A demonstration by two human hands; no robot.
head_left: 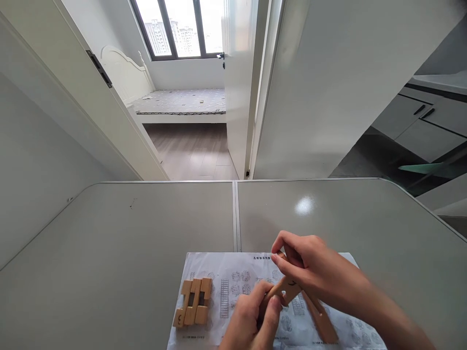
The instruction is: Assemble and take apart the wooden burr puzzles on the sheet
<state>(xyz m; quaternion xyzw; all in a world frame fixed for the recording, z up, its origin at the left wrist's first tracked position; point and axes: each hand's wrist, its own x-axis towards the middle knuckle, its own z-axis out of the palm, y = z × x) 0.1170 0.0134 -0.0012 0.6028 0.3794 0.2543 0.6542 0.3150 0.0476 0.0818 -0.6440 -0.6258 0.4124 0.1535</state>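
Observation:
My left hand [253, 316] is closed around light wooden burr puzzle pieces [286, 288], one with a dark mark on its face. Above it, my right hand [308, 260] pinches the end of another wooden piece [280, 254] between thumb and fingers. The two hands are close together, and my fingers partly hide how these pieces meet. Below my right wrist, a longer brown wooden piece [321, 321] slants over the paper. To the left of my hands, several notched wooden pieces [193, 301] lie side by side, one marked with a dark figure.
A white printed sheet [215, 265] with puzzle diagrams lies under the pieces on a grey table [120, 253]. A metal seam [236, 214] crosses the tabletop. Beyond the table's far edge are an open door [241, 87], a bed [182, 102] and cabinets [430, 116].

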